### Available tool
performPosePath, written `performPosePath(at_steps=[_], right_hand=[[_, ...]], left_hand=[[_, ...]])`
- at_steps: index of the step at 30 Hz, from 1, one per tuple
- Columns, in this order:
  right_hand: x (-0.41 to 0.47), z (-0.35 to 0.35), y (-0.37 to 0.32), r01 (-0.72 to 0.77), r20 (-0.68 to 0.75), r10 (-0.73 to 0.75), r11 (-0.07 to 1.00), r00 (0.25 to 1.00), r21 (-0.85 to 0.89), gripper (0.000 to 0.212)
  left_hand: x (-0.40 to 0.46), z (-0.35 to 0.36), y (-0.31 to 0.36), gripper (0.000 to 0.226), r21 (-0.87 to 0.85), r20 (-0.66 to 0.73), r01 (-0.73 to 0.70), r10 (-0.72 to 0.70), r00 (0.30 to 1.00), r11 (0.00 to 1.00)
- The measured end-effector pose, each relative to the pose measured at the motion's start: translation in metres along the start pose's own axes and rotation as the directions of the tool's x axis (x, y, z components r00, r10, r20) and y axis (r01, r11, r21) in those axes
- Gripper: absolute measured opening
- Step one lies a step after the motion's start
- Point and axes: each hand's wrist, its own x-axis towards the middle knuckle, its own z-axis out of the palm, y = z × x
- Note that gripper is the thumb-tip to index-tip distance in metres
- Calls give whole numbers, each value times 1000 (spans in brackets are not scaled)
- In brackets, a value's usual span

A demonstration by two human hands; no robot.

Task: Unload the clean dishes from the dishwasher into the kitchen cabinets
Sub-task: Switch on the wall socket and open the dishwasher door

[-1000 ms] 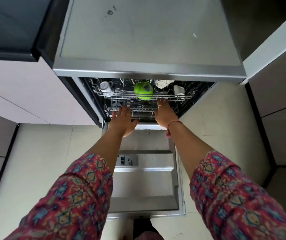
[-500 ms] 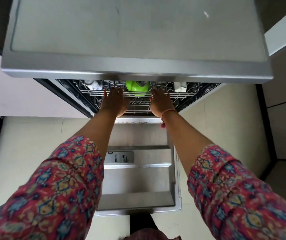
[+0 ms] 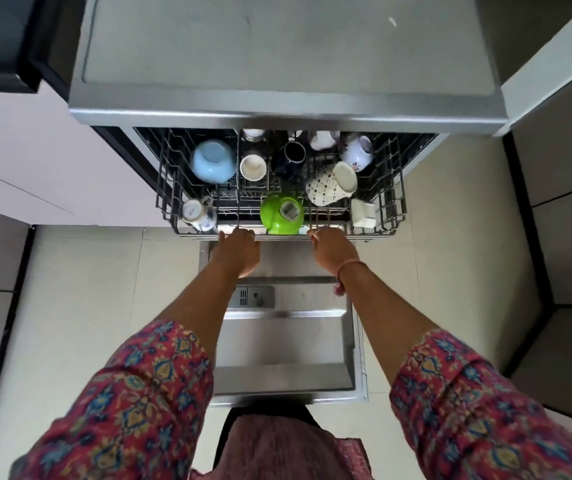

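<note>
Barely started tbh: both the left hand [image 3: 237, 249] and right hand [image 3: 333, 249] grip the front rail of the top rack [image 3: 390, 188], pulled out over the door [image 3: 284, 344], with cups and bowls all inside, nothing unloaded yet.

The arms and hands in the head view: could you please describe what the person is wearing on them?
Both forearms are bare below pushed-up sleeves of red fabric with a blue and yellow floral print. The right hand has a thin pinkish-red thread band at the wrist, and what may be a ring on one finger. The left hand shows nothing worn.
</note>
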Motion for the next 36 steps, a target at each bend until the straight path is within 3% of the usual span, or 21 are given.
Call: performPosePath(at_steps=[3, 14, 20, 30, 36], right_hand=[[-37, 21, -4, -19, 2, 19, 1000, 1000, 24, 39], [-104, 58, -3, -105, -6, 106, 994, 994, 41, 38], [-139, 88, 2, -97, 18, 96, 994, 995, 42, 38], [-189, 124, -9, -92, 14, 91, 993, 996, 70, 37], [-212, 137, -6, -116, -45, 123, 984, 991, 135, 33]], left_hand=[[-32, 33, 0, 41, 99, -19, -62, 64, 998, 993], [-88, 79, 11, 38, 4, 31, -101, 101, 994, 995], [-122, 104, 17, 35, -32, -9, -88, 88, 996, 996], [-166, 141, 11, 38, -302, 23, -13, 21, 1000, 953], [-185, 153, 15, 39, -286, 67, -46, 68, 995, 957]])
